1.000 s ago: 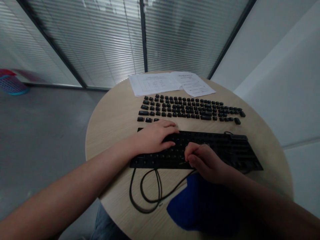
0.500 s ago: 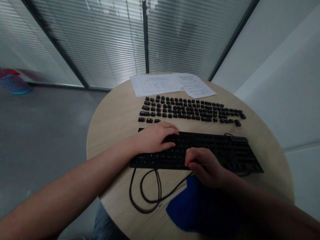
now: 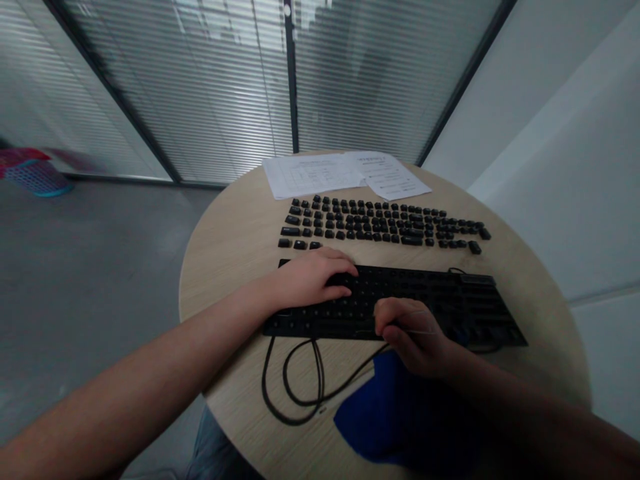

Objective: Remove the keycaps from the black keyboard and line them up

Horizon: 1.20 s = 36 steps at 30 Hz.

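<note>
A black keyboard with its keycaps off lies across the table in front of me. My left hand rests on its left part, palm down, thumb and fingers apart. Over the keyboard's front middle edge, my right hand is closed, fingertips pressed together. A thin pale line shows by its fingers, too faint to name. Beyond the keyboard, loose black keycaps stand in rows. Below my right hand lies a blue cloth, partly in shadow. The keyboard's cable loops on the table left of the cloth.
The round wooden table carries printed sheets at its far edge. Behind it stands a glass partition with blinds. A white wall is on the right. On the floor at far left sits a blue basket with something red.
My right hand has shifted very slightly right and down. The left hand keeps its place on the keyboard. The whole view has tilted a little.
</note>
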{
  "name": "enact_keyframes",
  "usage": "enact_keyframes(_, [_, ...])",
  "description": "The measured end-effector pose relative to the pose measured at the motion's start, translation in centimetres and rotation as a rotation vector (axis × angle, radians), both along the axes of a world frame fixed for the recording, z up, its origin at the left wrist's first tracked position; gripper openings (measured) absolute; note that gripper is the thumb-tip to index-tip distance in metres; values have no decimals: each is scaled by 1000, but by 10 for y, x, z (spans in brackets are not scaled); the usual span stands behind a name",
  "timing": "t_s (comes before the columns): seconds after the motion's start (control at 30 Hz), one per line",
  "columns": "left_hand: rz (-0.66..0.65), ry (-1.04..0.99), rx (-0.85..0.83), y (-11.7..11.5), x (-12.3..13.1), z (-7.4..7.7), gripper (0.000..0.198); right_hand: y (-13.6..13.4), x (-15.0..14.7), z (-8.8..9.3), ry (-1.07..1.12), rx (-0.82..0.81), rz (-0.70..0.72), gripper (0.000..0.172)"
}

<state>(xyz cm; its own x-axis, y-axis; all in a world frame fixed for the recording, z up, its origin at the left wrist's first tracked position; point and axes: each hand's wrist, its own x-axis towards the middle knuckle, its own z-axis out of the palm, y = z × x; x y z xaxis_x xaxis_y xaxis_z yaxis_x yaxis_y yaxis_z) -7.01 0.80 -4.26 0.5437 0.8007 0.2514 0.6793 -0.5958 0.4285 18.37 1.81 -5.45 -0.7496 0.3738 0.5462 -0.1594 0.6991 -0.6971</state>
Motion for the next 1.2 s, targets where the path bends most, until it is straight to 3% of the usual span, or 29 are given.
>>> enact_keyframes(0.6, [-10, 36, 10, -2, -1, 0, 27, -1, 1, -7, -3, -26, -28, 28])
enact_keyframes(0.83, [-28, 119, 32, -5, 2, 4, 58, -2, -3, -2, 20, 48, -6, 27])
enact_keyframes(1.03, [-28, 108, 29, -5, 2, 2, 57, -3, -2, -2, 28, 81, 10, 27])
enact_keyframes(1.1, [-26, 113, 29, -5, 2, 2, 57, -3, -2, -4, 46, 31, 11, 28])
enact_keyframes(1.2, [-16, 129, 36, -5, 2, 2, 57, -2, 1, -9, 190, -214, -89, 31])
